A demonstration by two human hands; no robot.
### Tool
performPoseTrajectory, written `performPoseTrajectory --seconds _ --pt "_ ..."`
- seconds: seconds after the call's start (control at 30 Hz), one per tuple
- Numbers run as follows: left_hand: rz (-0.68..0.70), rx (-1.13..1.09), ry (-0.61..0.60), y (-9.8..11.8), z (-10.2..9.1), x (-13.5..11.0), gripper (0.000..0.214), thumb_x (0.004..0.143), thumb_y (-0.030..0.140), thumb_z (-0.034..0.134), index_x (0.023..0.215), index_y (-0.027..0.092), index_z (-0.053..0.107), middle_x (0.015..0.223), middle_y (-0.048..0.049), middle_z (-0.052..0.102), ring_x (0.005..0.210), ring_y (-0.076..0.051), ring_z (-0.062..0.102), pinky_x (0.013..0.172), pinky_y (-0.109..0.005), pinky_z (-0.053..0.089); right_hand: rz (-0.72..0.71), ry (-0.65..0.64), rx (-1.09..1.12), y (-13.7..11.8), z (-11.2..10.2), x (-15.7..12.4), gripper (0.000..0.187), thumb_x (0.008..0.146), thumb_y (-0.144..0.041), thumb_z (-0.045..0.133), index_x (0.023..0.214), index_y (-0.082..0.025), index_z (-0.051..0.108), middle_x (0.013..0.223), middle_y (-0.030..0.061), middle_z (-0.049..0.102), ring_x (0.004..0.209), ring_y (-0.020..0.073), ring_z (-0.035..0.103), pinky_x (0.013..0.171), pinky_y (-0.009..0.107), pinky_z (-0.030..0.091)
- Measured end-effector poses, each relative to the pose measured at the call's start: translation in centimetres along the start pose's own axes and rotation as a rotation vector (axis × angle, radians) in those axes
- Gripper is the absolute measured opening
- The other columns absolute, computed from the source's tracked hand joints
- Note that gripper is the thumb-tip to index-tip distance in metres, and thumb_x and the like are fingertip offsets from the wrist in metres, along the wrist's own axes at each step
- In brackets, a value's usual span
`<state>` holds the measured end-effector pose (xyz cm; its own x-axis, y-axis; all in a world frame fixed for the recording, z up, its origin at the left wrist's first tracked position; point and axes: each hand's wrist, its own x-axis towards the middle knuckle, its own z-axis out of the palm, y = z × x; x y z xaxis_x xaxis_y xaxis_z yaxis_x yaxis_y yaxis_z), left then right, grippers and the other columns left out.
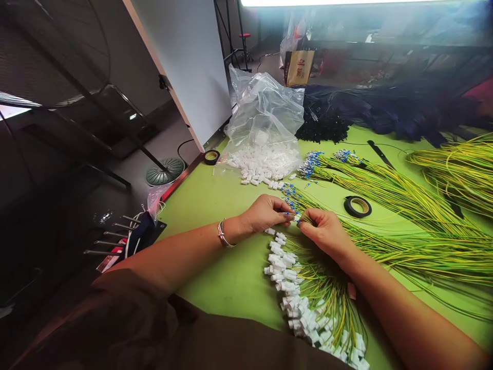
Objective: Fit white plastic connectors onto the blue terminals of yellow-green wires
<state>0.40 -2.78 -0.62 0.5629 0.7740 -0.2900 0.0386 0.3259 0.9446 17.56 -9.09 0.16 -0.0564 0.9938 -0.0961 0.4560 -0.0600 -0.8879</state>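
My left hand [267, 213], with a bracelet on its wrist, is closed in a pinch; blue terminal tips show at its fingers, and what it grips is too small to tell. Opposite it, my right hand [325, 231] pinches the end of a yellow-green wire, whose blue-and-white tip points toward the left fingers. Just behind the hands lies a cluster of blue wire terminals [291, 193] on a bundle of yellow-green wires [416, 254]. Below the hands, wires with white plastic connector housings [288, 277] are fanned out in a curved row.
Loose white housings [265, 162] spill from a clear plastic bag [265, 103] on the green table [215, 277]. Black tape rolls [358, 206] lie nearby. More terminal-tipped wires [377, 187], black parts [323, 123] and dark cables [381, 105] occupy the back. A white panel [188, 61] borders the left.
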Motion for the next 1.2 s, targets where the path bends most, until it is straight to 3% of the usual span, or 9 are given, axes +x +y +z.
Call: performPoseTrajectory --seconds 0.13,0.37,0.57,0.77,1.03,1.2 --pt "0.03 -0.005 -0.01 0.01 0.15 0.0 0.03 0.053 0.027 0.085 0.067 0.007 0.067 0.056 -0.0022 0.064 0.053 -0.008 0.057 0.056 -0.02 0.045 0.018 -0.01 0.03 -0.01 0.07 0.03 0.017 0.065 -0.029 0.052 0.054 -0.018 0.045 0.052 -0.005 0.036 0.051 0.0083 0.031 0.048 0.023 0.025" --pt "-0.051 -0.188 -0.028 0.17 0.04 -0.3 0.038 0.049 0.024 0.086 0.08 0.009 0.07 0.067 -0.0039 0.068 0.062 -0.011 0.064 0.067 -0.024 0.05 0.014 -0.004 0.08 -0.22 -0.09 0.3 0.024 0.065 -0.032 0.054 0.052 -0.019 0.04 0.051 -0.0063 0.031 0.05 0.0073 0.026 0.046 0.022 0.022" --pt "0.036 -0.022 -0.023 0.01 0.3 -0.16 0.023 0.052 0.02 0.083 0.064 0.009 0.066 0.059 -0.0006 0.064 0.056 -0.008 0.057 0.06 -0.021 0.045 -0.003 -0.002 -0.003 -0.45 0.11 0.21 0.019 0.064 -0.029 0.054 0.05 -0.018 0.046 0.046 -0.0057 0.036 0.046 0.0071 0.03 0.043 0.022 0.023" --pt "0.006 -0.066 -0.002 0.21 0.27 -0.13 0.02 0.057 0.017 0.079 0.072 0.008 0.07 0.064 -0.0022 0.067 0.058 -0.008 0.058 0.063 -0.022 0.045 0.124 -0.032 0.077 -0.28 -0.24 0.17 0.017 0.066 -0.029 0.053 0.053 -0.018 0.05 0.046 -0.0015 0.053 0.039 0.0094 0.043 0.04 0.022 0.031" --pt "0.011 -0.041 0.011 -0.13 0.42 -0.06 0.017 0.058 0.016 0.078 0.069 0.008 0.069 0.064 -0.003 0.067 0.06 -0.01 0.059 0.064 -0.023 0.047 -0.02 0.067 -0.078 -0.08 0.46 0.38 0.016 0.064 -0.026 0.05 0.051 -0.018 0.05 0.045 -0.0047 0.038 0.045 0.0075 0.032 0.042 0.021 0.024" --pt "0.043 0.15 0.004 -0.08 0.34 -0.24 0.015 0.065 0.018 0.073 0.077 0.008 0.072 0.061 -0.0027 0.066 0.053 -0.01 0.056 0.058 -0.023 0.046 0.013 0.098 -0.007 -0.07 0.28 0.28 0.019 0.068 -0.03 0.054 0.054 -0.018 0.054 0.045 -0.0029 0.046 0.044 0.0093 0.038 0.043 0.023 0.029"
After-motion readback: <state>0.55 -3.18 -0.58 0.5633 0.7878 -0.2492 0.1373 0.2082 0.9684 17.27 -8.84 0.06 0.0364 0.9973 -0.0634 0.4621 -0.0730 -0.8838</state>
